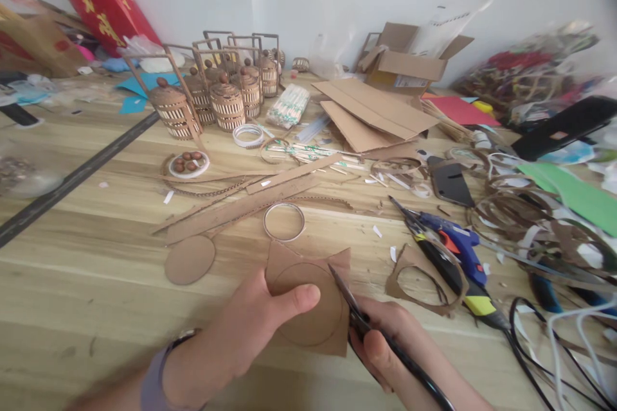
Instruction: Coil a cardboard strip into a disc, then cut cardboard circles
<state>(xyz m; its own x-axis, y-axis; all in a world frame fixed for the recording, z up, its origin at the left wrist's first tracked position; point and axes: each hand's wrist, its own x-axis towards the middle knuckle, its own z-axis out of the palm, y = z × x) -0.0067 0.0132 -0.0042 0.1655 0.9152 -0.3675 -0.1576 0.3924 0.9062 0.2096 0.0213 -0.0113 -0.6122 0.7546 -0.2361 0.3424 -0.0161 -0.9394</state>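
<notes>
My left hand (pixel 270 305) grips a squarish piece of cardboard (pixel 332 340), thumb on top and the other fingers hidden beneath. A circle is drawn on the cardboard, and its far edge has a curved notch. In my right hand (pixel 395 334) is a pair of black-handled scissors (pixel 354 308), the blade lying over the cardboard's right side near the drawn line. A cut cardboard disc (pixel 189 260) lies left of my left hand. Just beyond the cardboard sits a thin ring (pixel 284 222). An offcut with a round hole (pixel 398 282) rests to the right.
Right of the offcut lie a blue glue gun (pixel 456 241), a black-and-yellow tool (pixel 446 276) and tangled cords (pixel 554 334). Cardboard strips (pixel 241 209), a dish of brown balls (pixel 189 164) and several small woven baskets with handles (pixel 227 106) stand farther back. Cardboard sheets (pixel 380 109) lie behind.
</notes>
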